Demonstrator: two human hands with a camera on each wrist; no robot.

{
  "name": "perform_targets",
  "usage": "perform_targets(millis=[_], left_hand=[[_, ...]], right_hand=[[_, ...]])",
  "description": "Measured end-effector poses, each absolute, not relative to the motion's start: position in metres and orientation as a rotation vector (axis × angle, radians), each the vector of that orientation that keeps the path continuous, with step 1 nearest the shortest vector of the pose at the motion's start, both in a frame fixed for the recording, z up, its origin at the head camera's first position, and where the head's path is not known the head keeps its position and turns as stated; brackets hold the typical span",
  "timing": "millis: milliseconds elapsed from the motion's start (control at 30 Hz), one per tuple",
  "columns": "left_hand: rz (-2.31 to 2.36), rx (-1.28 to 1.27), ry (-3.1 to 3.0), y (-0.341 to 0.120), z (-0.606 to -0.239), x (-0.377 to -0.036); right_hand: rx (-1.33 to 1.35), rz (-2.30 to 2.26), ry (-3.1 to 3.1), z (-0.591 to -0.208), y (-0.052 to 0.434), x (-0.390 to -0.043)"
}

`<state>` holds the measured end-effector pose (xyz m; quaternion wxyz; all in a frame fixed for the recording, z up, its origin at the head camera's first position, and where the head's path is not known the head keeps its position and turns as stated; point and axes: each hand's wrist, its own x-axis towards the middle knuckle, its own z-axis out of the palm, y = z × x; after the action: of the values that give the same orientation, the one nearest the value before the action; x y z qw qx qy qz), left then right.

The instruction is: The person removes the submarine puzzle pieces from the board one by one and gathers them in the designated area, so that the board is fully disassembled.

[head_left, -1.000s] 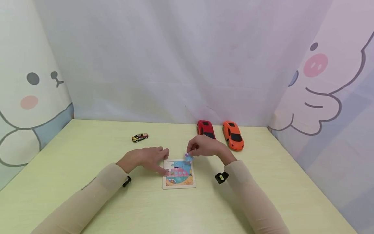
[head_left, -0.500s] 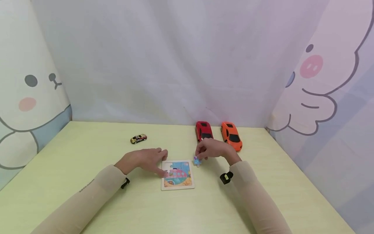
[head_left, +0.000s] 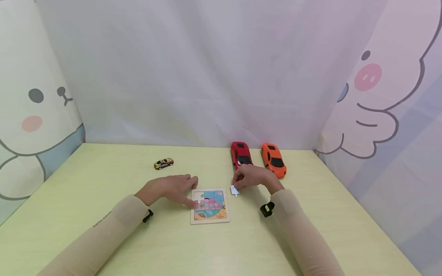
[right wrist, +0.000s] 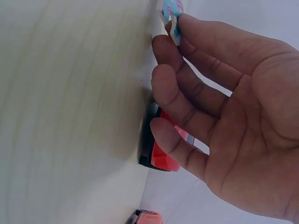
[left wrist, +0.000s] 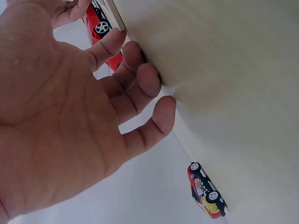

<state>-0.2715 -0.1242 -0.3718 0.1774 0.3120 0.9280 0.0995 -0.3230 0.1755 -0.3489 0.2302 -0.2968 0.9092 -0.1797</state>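
A square wooden jigsaw puzzle [head_left: 210, 222] with a blue, pink and orange picture lies flat on the table, a pale bare patch at its upper left. My left hand [head_left: 174, 188] rests at its left side, thumb on the left edge and fingers loosely bent beyond the upper left corner. Just right of the frame, my right hand [head_left: 251, 175] pinches a small puzzle piece [head_left: 235, 190] between thumb and fingertips; it looks whitish in the head view. From the right wrist, that puzzle piece [right wrist: 175, 29] shows light blue and pink, its other fingers curving below it.
Behind my right hand stand a red toy car [head_left: 240, 154] and an orange toy car [head_left: 274, 160]. A small yellow and red toy car [head_left: 164, 163] sits farther back on the left. A pale curtain [head_left: 207, 76] borders the table's back edge.
My right hand has moved the puzzle piece right, off the board's upper right corner. The piece showed blue before and looks whitish now. My left hand stays by the board.
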Motion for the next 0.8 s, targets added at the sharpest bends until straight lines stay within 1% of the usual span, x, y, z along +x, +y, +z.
perform_targets(millis=[800], left_hand=[[0.265, 0.881, 2.591, -0.1254, -0.3654, -0.2684]], right_hand=[[-0.798, -0.414, 2.522, -0.3483, 0.1726, -0.3202]])
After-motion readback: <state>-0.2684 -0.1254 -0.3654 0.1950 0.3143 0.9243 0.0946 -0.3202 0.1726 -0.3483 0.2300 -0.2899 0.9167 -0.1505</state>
